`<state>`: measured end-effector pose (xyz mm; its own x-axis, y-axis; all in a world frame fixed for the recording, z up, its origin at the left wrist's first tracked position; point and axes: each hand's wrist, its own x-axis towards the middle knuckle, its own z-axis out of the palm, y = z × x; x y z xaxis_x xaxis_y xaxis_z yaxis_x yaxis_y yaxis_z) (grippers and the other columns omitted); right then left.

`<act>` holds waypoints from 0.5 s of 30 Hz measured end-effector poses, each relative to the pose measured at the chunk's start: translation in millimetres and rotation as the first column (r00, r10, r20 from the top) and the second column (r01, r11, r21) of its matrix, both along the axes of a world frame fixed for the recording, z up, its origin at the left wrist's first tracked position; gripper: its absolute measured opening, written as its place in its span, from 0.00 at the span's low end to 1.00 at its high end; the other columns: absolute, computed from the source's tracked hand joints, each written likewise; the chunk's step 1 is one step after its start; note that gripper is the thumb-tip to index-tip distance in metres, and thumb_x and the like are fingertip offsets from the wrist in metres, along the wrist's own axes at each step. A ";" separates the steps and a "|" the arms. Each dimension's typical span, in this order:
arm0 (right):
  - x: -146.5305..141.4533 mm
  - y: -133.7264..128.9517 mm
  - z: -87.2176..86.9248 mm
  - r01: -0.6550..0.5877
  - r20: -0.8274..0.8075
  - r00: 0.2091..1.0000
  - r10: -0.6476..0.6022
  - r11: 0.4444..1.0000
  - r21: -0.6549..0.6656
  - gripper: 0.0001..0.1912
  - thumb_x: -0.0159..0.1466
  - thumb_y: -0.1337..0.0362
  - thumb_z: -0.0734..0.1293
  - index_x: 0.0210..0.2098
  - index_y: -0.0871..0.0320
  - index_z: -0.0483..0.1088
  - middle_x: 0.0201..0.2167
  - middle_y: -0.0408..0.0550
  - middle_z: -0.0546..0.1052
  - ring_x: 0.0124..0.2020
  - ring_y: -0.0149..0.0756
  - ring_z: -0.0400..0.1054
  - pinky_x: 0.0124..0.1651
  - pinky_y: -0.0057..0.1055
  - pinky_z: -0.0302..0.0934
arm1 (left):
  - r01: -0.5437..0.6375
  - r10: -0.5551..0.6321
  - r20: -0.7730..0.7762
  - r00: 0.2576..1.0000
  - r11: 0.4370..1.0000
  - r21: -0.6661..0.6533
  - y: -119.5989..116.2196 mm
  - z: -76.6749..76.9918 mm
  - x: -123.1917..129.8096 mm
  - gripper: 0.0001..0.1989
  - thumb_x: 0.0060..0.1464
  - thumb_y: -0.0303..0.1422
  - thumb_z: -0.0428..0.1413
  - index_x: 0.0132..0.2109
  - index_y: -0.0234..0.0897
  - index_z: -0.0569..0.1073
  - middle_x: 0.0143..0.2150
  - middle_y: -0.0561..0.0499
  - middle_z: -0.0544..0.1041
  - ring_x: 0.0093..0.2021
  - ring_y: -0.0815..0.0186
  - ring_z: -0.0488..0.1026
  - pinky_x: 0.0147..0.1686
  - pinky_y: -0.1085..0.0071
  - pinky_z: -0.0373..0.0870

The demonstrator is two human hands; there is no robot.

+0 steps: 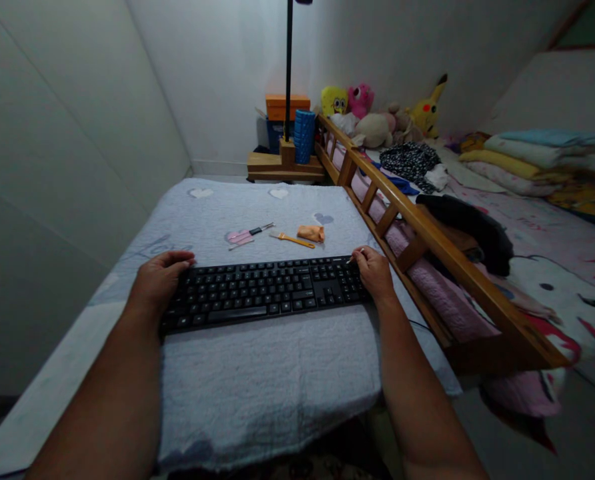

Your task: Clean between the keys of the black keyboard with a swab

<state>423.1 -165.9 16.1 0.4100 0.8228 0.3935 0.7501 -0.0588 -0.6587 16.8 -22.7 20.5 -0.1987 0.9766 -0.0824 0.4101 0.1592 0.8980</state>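
Keyboard (267,291), part-hidden at left, indistinct stick (350,260) in right fingers (371,260)

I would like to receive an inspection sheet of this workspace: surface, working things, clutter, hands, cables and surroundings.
Surface: pale cloth with heart motifs, wrinkled near the front.
Working things: black keyboard, keys up; beyond it a yellow-handled brush, a dark-gripped tool, a slim rod and an orange bundle.
Clutter: black garment and patterned cloth, beyond the rail.
Hands: left hand at the keyboard's left end, grip unclear; right hand at its right end, pinching a small pale stick.
Cables: dark cable right of the right forearm; its ends cannot be traced.
Surroundings: wooden rail at right; plush toys by the far wall.
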 end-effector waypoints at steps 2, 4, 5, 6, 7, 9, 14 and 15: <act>2.2 -1.2 -0.5 0.016 -0.010 1.000 -0.016 1.000 0.000 0.13 0.64 0.58 0.60 0.26 0.52 0.70 0.26 0.47 0.77 0.32 0.41 0.71 0.39 0.34 0.58 | -0.008 0.008 0.002 1.000 1.000 -0.013 -0.9 1.3 0.9 0.11 0.39 0.31 0.61 0.35 0.38 0.79 0.34 0.50 0.80 0.40 0.60 0.75 0.46 0.66 0.70; 4.1 -2.1 -1.1 0.037 -0.012 0.999 -0.037 0.999 0.001 0.13 0.64 0.58 0.60 0.26 0.53 0.69 0.26 0.47 0.77 0.31 0.41 0.71 0.39 0.34 0.58 | -0.007 0.007 0.009 1.000 1.000 -0.019 -0.9 1.3 0.9 0.11 0.39 0.31 0.61 0.36 0.38 0.79 0.34 0.50 0.80 0.40 0.60 0.75 0.47 0.65 0.69; 5.0 -2.5 -1.4 0.048 -0.010 0.999 -0.048 0.999 0.006 0.13 0.64 0.58 0.60 0.26 0.53 0.69 0.26 0.47 0.77 0.31 0.41 0.70 0.39 0.35 0.58 | -0.003 0.003 0.016 1.000 1.000 -0.018 -0.7 0.9 0.7 0.11 0.40 0.31 0.61 0.36 0.38 0.79 0.35 0.50 0.80 0.40 0.60 0.75 0.47 0.65 0.69; 5.9 -2.9 -1.7 0.058 -0.006 0.998 -0.058 0.998 0.014 0.13 0.64 0.58 0.60 0.26 0.53 0.69 0.26 0.47 0.77 0.32 0.42 0.70 0.39 0.35 0.58 | 0.000 0.000 0.021 1.000 1.000 -0.015 -0.4 0.5 0.4 0.11 0.40 0.31 0.61 0.36 0.38 0.79 0.35 0.50 0.80 0.40 0.60 0.75 0.48 0.65 0.69; 6.8 -3.3 -1.9 0.065 0.000 0.998 -0.065 0.998 0.024 0.13 0.64 0.57 0.60 0.26 0.53 0.69 0.26 0.48 0.77 0.32 0.42 0.70 0.39 0.35 0.58 | 0.002 -0.001 0.024 1.000 1.000 -0.013 -0.1 0.1 0.1 0.11 0.40 0.31 0.61 0.36 0.38 0.79 0.35 0.50 0.80 0.41 0.59 0.75 0.49 0.64 0.69; 8.2 -4.0 -2.1 0.076 0.010 0.997 -0.076 0.997 0.035 0.13 0.64 0.57 0.59 0.26 0.53 0.69 0.26 0.48 0.77 0.33 0.42 0.71 0.40 0.35 0.58 | 0.001 -0.001 0.020 1.000 1.000 -0.011 -0.3 0.3 0.0 0.11 0.40 0.31 0.61 0.36 0.38 0.79 0.36 0.49 0.80 0.41 0.59 0.75 0.49 0.64 0.69; 6.9 -4.4 -0.8 0.063 0.010 0.998 -0.063 0.998 0.012 0.13 0.64 0.57 0.59 0.26 0.53 0.69 0.27 0.49 0.77 0.33 0.43 0.71 0.41 0.36 0.58 | -0.011 0.011 0.013 1.000 1.000 -0.019 -4.5 5.5 2.6 0.10 0.40 0.30 0.61 0.35 0.38 0.79 0.35 0.49 0.80 0.39 0.59 0.75 0.45 0.64 0.70; 5.6 -4.2 -0.5 0.052 0.014 0.999 -0.052 0.999 0.009 0.13 0.64 0.58 0.59 0.26 0.53 0.70 0.27 0.49 0.77 0.34 0.43 0.71 0.41 0.36 0.58 | -0.011 0.012 0.013 1.000 1.000 -0.020 -5.0 6.0 2.8 0.10 0.40 0.30 0.61 0.35 0.37 0.79 0.34 0.49 0.80 0.39 0.59 0.75 0.45 0.65 0.70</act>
<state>428.8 -170.1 15.6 0.4464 0.7971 0.4067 0.7554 -0.0920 -0.6488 19.6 -27.7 26.5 -0.2087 0.9724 -0.1045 0.3967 0.1819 0.8998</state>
